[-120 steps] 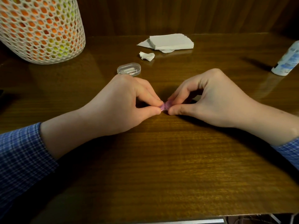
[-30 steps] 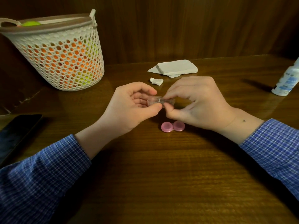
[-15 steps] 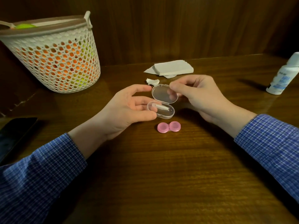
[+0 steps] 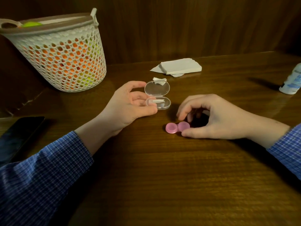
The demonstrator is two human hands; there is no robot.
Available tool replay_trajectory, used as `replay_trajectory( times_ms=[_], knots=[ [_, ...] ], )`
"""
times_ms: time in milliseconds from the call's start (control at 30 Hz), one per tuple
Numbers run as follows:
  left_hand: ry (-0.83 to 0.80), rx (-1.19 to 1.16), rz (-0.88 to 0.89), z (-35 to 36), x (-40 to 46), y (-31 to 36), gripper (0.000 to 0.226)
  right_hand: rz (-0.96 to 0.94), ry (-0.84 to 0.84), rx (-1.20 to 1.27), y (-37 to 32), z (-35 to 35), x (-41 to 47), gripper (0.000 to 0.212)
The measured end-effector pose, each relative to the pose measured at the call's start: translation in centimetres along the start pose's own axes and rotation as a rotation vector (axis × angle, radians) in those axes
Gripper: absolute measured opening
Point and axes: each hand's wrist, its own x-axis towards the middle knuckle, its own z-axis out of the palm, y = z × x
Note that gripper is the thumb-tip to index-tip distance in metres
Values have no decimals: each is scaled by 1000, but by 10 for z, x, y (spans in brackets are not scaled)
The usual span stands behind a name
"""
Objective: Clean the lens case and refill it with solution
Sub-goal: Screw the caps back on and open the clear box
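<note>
**Steady the pink case before you open it**

Your right hand (image 4: pixel 218 116) curls over the pink plastic double-well lens case (image 4: pixel 177 127), thumb and fingertips touching its right cap; the case lies flat on the dark wooden table (image 4: pixel 162 176). Your left hand (image 4: pixel 128 105) pinches the small clear plastic hinged box (image 4: pixel 158 97), lid up, a white tool inside. Set that box down so 2 hands are free: 1 to pin the case body, 1 to twist. The folded white tissues (image 4: pixel 180 66) sit behind, and the white solution bottle (image 4: pixel 291 82) stands far right.
</note>
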Motion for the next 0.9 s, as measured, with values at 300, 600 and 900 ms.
replay_trajectory(
  times_ms=[300,600,900],
  knots=[
    [-49,173,56,7,-1,0,88,-77,114,68,1,-2,0,23],
    [-85,355,115,16,-3,-1,87,-38,236,50,1,9,5,25],
    [-101,459,174,18,-4,-2,82,-63,192,-142,-4,14,9,27]
  ],
)
